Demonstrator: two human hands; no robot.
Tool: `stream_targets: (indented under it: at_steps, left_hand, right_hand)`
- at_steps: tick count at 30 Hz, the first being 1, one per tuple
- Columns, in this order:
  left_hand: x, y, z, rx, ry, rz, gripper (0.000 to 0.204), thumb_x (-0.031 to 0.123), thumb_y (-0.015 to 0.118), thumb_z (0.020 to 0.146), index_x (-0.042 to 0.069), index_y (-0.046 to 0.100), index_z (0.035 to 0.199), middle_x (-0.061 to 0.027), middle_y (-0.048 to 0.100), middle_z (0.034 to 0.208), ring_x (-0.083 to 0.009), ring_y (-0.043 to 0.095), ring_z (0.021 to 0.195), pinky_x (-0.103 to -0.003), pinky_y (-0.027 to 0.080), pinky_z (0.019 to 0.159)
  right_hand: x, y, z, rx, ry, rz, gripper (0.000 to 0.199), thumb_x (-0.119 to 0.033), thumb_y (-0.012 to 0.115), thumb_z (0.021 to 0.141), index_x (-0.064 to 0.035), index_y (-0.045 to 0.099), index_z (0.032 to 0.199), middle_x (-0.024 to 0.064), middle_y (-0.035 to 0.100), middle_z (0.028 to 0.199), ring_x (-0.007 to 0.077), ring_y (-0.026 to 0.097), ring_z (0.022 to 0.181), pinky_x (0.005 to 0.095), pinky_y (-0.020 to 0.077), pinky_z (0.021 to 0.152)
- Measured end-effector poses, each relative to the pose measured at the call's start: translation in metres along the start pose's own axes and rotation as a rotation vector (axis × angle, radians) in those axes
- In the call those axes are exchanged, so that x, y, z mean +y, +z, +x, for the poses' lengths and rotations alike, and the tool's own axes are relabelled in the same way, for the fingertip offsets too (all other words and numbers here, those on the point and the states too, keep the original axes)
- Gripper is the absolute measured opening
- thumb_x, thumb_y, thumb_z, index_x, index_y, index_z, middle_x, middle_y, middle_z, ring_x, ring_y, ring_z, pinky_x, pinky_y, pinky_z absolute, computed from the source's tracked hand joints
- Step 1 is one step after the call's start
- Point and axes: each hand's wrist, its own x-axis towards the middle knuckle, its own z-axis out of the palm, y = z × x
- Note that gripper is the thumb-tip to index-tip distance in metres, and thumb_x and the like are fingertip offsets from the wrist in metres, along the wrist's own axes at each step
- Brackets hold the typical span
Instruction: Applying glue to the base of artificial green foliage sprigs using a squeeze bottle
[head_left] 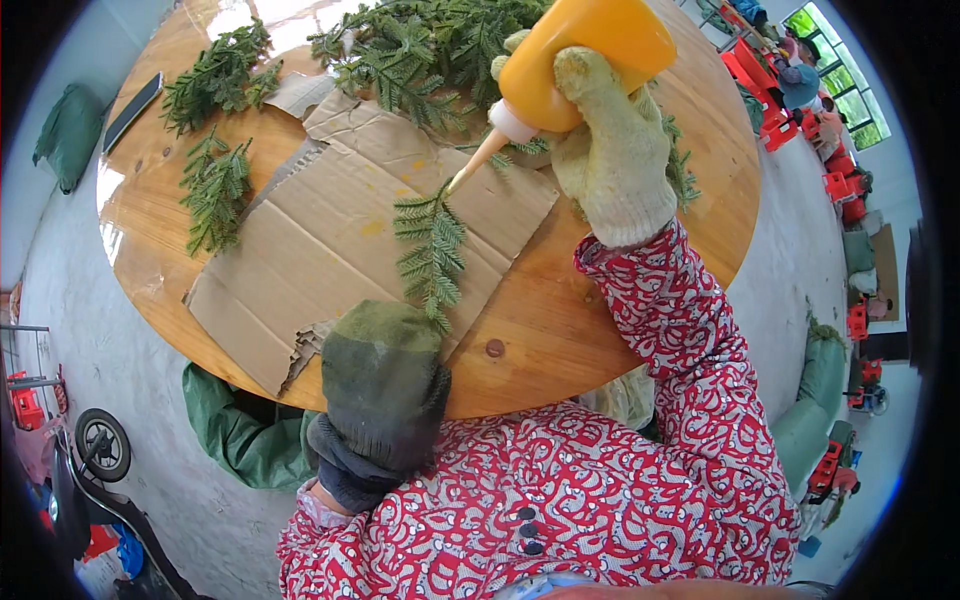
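My right hand, in a pale work glove, grips a yellow squeeze bottle. The bottle is tipped so that its long thin nozzle points down and to the left. The nozzle's tip meets the upper end of a green fir sprig, which hangs over a sheet of brown cardboard. At the sprig's lower end is my left hand, in a dark green and black glove. It is closed at that end, though its fingers are mostly turned out of sight. Yellow smears mark the cardboard near the sprig.
A heap of fir branches covers the far side of the round wooden table. Smaller sprigs and a phone lie at the left. A green sack sits below the near edge. Red stools stand far right.
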Motion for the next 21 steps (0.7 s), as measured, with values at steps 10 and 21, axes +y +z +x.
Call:
stream_targets:
  at_steps: [10, 21]
  left_hand:
    - [0.003, 0.000, 0.017, 0.041, -0.054, 0.123, 0.028, 0.012, 0.068, 0.076, 0.005, 0.059, 0.101, -0.0156, 0.059, 0.096, -0.0358, 0.056, 0.089, -0.046, 0.044, 0.078]
    - [-0.035, -0.007, 0.033, -0.024, 0.059, 0.273, 0.012, 0.005, 0.058, 0.079, 0.007, 0.059, 0.090, -0.0131, 0.058, 0.081, -0.0341, 0.057, 0.078, -0.046, 0.044, 0.072]
  right_hand:
    - [-0.002, -0.035, 0.023, -0.014, 0.176, 0.340, 0.039, -0.026, 0.061, 0.097, 0.0003, 0.049, 0.122, 0.0172, 0.064, 0.104, 0.0319, 0.068, 0.092, 0.0454, 0.0627, 0.071]
    - [0.001, -0.073, 0.052, 0.073, 0.199, 0.594, 0.058, -0.041, 0.063, 0.094, 0.0008, 0.042, 0.127, 0.0263, 0.063, 0.104, 0.0395, 0.068, 0.089, 0.0474, 0.0626, 0.071]
